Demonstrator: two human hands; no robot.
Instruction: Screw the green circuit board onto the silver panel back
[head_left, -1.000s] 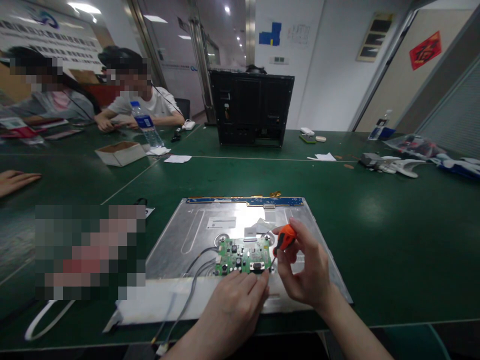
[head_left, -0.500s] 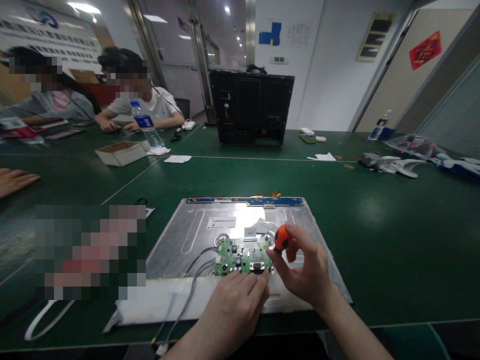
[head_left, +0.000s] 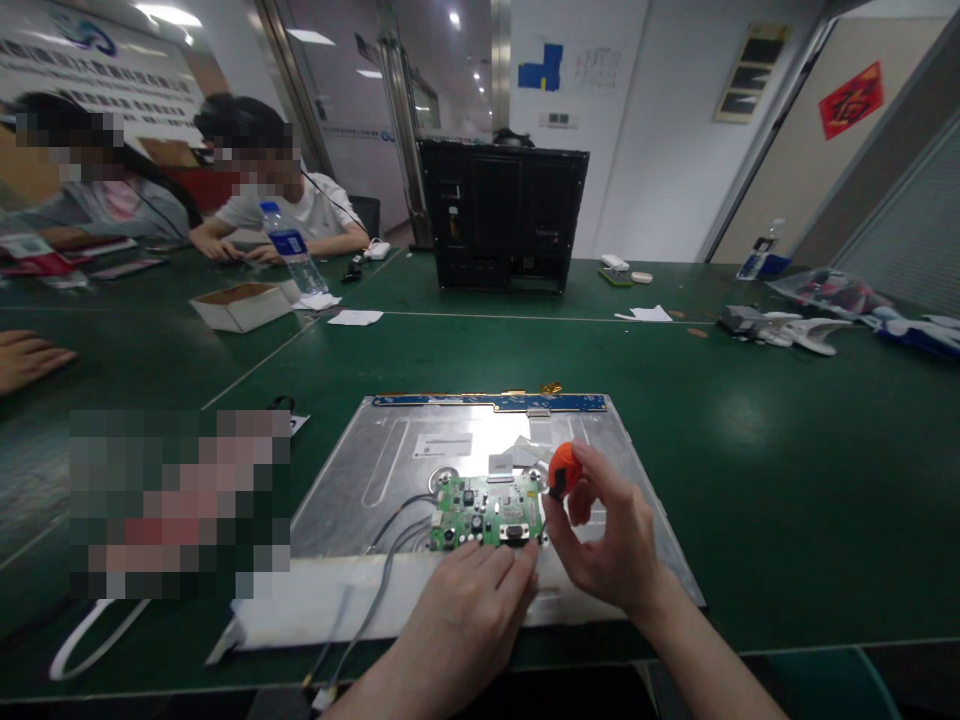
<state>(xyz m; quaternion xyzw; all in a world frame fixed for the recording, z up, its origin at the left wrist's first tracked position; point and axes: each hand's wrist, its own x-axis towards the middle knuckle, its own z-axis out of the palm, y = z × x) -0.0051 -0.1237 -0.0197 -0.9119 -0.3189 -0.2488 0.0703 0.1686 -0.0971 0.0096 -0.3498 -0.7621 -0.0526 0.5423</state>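
Observation:
A green circuit board [head_left: 487,508] lies on the silver metal back of a display panel [head_left: 375,530]. My left hand [head_left: 469,605] rests at the board's near edge, its fingers stretched forward and touching the edge beside a black connector. My right hand [head_left: 611,535] is closed, thumb and fingers pinching the orange and black handle of a screwdriver [head_left: 564,468] over the board's right end. The screwdriver's tip is hidden. Grey cables [head_left: 390,565] run from the board's left side towards the table edge.
A black monitor casing [head_left: 506,215] stands across the green table [head_left: 787,480]. Farther left are a water bottle [head_left: 289,250] and an open cardboard box [head_left: 246,306]. A blurred-out item with a white strap [head_left: 75,640] lies left of the panel. Another person's hand [head_left: 34,360] rests at far left.
The screwdriver handle has turned between my right fingers, and my right thumb has shifted slightly to the right. My left hand stays on the board's edge.

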